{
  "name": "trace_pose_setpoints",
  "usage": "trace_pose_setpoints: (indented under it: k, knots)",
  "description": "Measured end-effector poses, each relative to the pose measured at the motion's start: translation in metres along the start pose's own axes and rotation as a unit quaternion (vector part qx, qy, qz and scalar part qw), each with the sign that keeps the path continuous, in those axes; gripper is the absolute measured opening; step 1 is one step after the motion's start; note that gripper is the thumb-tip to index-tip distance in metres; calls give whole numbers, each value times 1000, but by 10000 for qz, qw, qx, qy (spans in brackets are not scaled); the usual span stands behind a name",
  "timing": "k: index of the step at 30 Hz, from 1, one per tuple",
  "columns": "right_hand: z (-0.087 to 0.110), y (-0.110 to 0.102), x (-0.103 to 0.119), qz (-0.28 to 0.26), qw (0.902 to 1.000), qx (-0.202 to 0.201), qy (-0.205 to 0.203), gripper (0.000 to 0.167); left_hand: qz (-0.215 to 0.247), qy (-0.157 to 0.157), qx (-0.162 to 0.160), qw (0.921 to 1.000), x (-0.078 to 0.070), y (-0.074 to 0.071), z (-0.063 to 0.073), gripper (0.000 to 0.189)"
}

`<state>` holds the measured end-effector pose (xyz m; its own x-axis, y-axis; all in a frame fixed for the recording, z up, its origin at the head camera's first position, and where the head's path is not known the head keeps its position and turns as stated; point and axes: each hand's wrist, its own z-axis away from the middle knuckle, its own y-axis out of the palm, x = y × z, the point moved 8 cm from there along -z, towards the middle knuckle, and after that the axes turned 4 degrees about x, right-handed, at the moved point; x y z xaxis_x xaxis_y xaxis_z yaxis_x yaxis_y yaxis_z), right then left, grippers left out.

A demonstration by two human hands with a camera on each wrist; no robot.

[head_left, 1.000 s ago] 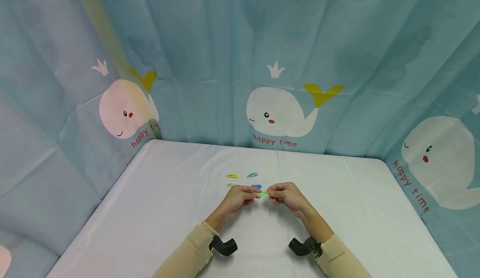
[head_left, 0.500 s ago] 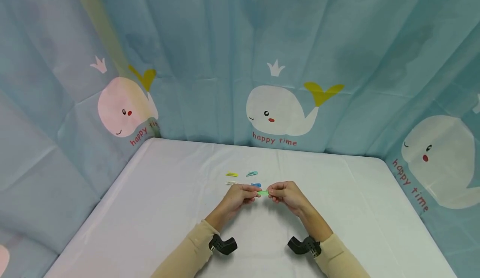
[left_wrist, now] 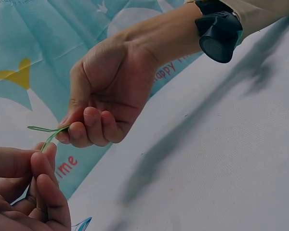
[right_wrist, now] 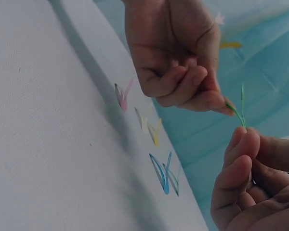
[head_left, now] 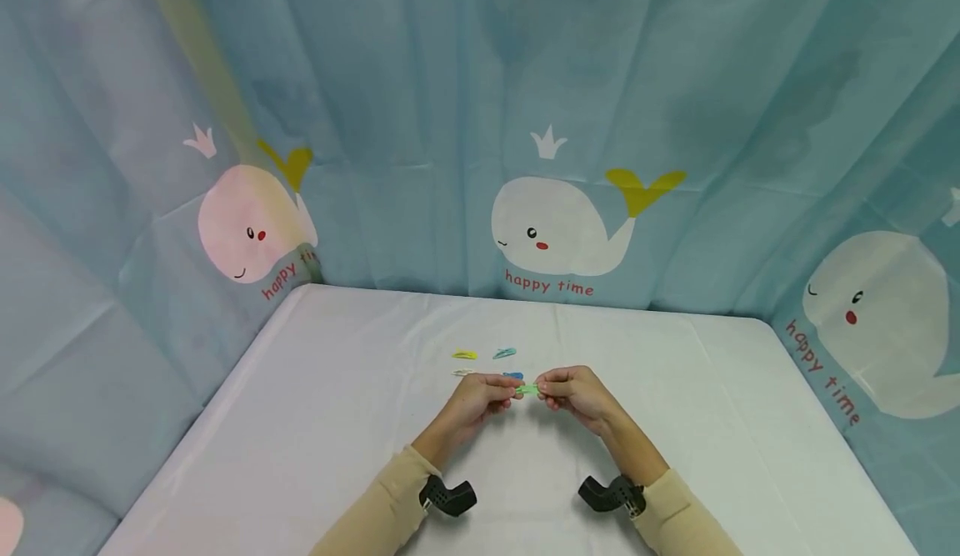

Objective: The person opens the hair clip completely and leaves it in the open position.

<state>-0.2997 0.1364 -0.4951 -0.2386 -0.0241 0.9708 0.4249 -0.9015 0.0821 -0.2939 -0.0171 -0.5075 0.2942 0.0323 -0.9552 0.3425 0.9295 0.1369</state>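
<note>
Both hands pinch one slim green snap hair clip (head_left: 528, 389) above the table, between their fingertips. My right hand (head_left: 576, 393) has the end where the clip's two arms meet. My left hand (head_left: 480, 396) grips the tip of one arm. In the left wrist view the green clip (left_wrist: 52, 135) stands spread, its other arm sticking out free. The same V shape shows in the right wrist view. Just beyond the fingers lies a blue hair clip (head_left: 513, 375). Farther back are a yellow clip (head_left: 465, 355), a teal clip (head_left: 505, 353) and a cream clip (head_left: 463, 371).
A pink clip (right_wrist: 123, 98) lies on the table in the right wrist view, hidden in the head view. White cloth covers the table (head_left: 300, 423). Behind and beside it hangs a blue curtain (head_left: 420, 122) with whale prints. Each wrist wears a black camera (head_left: 450, 496).
The head view shifts slightly. Both hands stay in nearly the same place and keep their pinch on the green hair clip; the clips on the table have not moved.
</note>
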Motion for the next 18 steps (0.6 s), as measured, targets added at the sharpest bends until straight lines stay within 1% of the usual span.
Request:
trace_pose_setpoints:
  k: [3,9,18]
  knots:
    - [-1,-1,0,68,10000,25,3,21,-33,7,3,10000,1,0,0,26]
    - [-2,-3,0,178,9998,90,-39,27,-60,87,58,9999,1,1,-1,27]
    - [-3,-3,1,191,9998,63,-43,21,-41,100,152,9998,0,2,-1,26]
